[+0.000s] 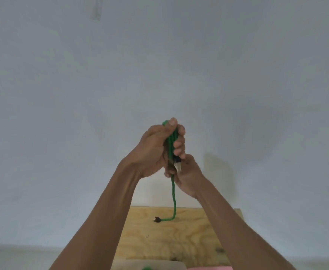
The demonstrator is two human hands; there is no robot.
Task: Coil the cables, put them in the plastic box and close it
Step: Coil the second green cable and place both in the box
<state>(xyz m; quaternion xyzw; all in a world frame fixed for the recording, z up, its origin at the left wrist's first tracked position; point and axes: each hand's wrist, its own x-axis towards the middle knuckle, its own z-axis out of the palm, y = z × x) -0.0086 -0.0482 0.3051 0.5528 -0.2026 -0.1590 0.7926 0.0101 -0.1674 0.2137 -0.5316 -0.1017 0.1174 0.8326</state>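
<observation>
A plywood bench (189,240) lies low in view. Above it the left hand (156,151) grips a folded green cable (170,142), fingers (179,145) curled round the bundle. The right hand (187,176) pinches the cable just below; its loose end trails onto the bench.

Bare wall (159,55) behind raised hands; below them, plywood board (189,240) with green cable (173,197) end trailing.
</observation>
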